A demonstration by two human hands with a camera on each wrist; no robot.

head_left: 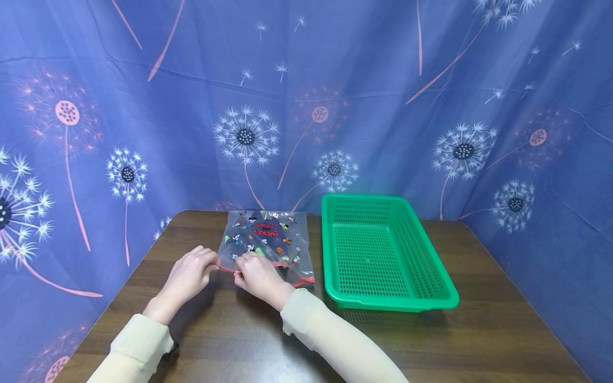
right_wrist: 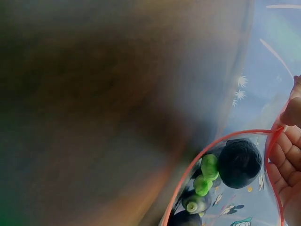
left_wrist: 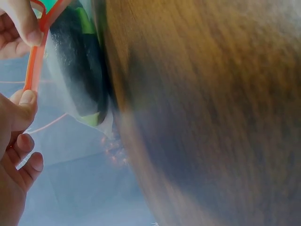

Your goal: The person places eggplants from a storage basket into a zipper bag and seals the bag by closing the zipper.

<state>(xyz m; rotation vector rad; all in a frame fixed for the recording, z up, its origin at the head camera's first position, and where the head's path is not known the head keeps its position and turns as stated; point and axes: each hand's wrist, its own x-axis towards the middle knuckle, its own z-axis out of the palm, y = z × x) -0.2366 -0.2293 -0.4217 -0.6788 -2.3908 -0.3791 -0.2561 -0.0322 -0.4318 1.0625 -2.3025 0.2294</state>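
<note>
A clear zip bag (head_left: 244, 236) with cartoon prints and a red zip edge (left_wrist: 34, 66) lies on the table. My left hand (head_left: 189, 274) pinches the left end of the red edge between thumb and fingers. Close beside it, my right hand (head_left: 262, 277) pinches the same edge further along. Between the hands the edge runs straight, its two sides together; to the right of my right hand the mouth gapes. Inside are dark, rounded items (right_wrist: 240, 163) and small bright green pieces (right_wrist: 209, 167); their exact kind is unclear.
A green plastic basket (head_left: 392, 304) with perforated walls stands to the right of the bag. Both are on a brown wooden table (head_left: 225, 335). A blue curtain (head_left: 287, 64) with dandelion prints hangs behind and at the sides.
</note>
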